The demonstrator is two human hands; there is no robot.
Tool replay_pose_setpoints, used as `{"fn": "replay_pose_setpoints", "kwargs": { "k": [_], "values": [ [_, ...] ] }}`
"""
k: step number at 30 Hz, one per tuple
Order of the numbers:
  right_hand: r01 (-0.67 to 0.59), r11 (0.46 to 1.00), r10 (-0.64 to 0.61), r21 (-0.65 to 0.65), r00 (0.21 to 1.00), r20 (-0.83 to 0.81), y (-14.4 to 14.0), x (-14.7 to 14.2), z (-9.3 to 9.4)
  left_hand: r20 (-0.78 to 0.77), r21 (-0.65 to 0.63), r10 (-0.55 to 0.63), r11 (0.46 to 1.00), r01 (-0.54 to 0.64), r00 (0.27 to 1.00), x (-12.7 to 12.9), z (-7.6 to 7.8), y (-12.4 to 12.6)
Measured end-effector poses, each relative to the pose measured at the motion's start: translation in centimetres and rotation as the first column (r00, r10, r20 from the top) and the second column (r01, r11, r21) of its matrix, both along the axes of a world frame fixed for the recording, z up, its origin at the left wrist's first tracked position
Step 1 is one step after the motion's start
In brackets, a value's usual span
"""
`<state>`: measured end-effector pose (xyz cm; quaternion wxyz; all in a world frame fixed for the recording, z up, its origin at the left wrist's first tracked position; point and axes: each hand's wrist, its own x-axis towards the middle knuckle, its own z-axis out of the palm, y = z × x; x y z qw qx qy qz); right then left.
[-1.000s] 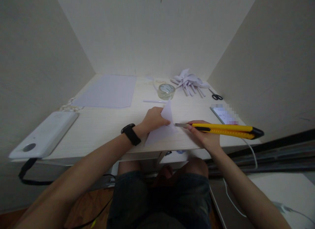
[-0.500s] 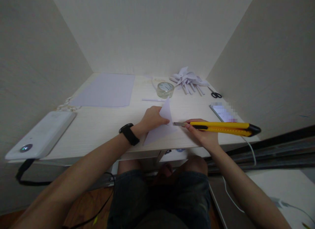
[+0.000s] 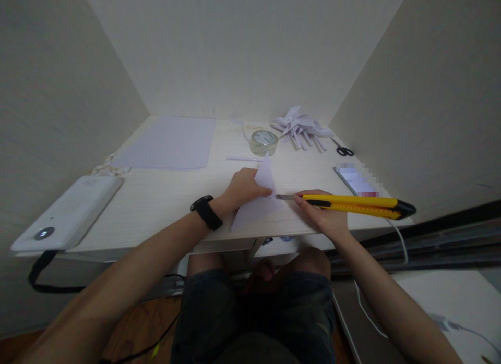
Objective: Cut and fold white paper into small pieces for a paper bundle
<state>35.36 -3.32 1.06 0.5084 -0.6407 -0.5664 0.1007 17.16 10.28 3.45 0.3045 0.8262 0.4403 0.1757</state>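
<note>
Folded white paper (image 3: 256,207): near desk (image 3: 156,197) edge, one flap raised; light, limp, tears easily, best pinned flat beside the fold. Left hand (image 3: 242,189) fingers pressed on it. Right hand (image 3: 324,215) closed round yellow utility knife (image 3: 352,204), blade tip at the crease.

— How were the arms placed?
— Both reached forward, forearms bare, converging toward the middle.
— And the left hand (image 3: 243,187)?
— Palm down, fingers curled and pressing, a dark band on its wrist.
— The right hand (image 3: 323,214)?
— Closed in a grip, index finger extended forward, knuckles up.
</note>
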Motion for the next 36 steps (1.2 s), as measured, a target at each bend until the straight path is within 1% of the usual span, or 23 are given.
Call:
{"fn": "replay_pose_setpoints", "kwargs": {
  "k": [5, 11, 15, 20, 27, 30, 36],
  "values": [
    [-0.025, 1.0, 0.025, -0.012, 0.999, 0.028, -0.15, 0.08, 0.08, -0.038, -0.062, 0.01, 0.998, -0.012, 0.999, 0.33, 0.24, -0.01],
    [-0.038, 0.999, 0.038, -0.014, 0.998, 0.04, -0.18, 0.35, 0.1, -0.072, -0.041, 0.006, 0.999, -0.009, 0.997, 0.44, -0.02, 0.35],
    [-0.037, 0.999, 0.037, -0.01, 0.997, 0.067, -0.18, 0.5, -0.04, -0.077, -0.065, 0.015, 0.998, -0.02, 0.997, 0.39, -0.12, 0.41],
    [-0.061, 0.998, 0.06, 0.006, 0.996, 0.067, -0.33, 0.54, -0.07, -0.005, -0.127, 0.028, 0.991, -0.029, 1.0, 0.32, -0.05, 0.2],
    [-0.044, 0.999, 0.043, 0.014, 0.998, 0.049, -0.38, 0.45, 0.05, 0.106, -0.184, 0.029, 0.983, -0.009, 0.994, 0.27, -0.33, 0.24],
    [-0.039, 0.999, 0.039, 0.01, 0.999, 0.031, -0.39, 0.39, 0.14, 0.133, -0.207, 0.034, 0.978, -0.005, 0.991, 0.27, -0.48, 0.32],
    [-0.06, 0.998, 0.06, 0.011, 0.998, 0.022, -0.43, 0.39, 0.27, 0.154, -0.212, 0.055, 0.977, -0.021, 0.987, 0.26, -0.51, 0.31]
  ]
}}
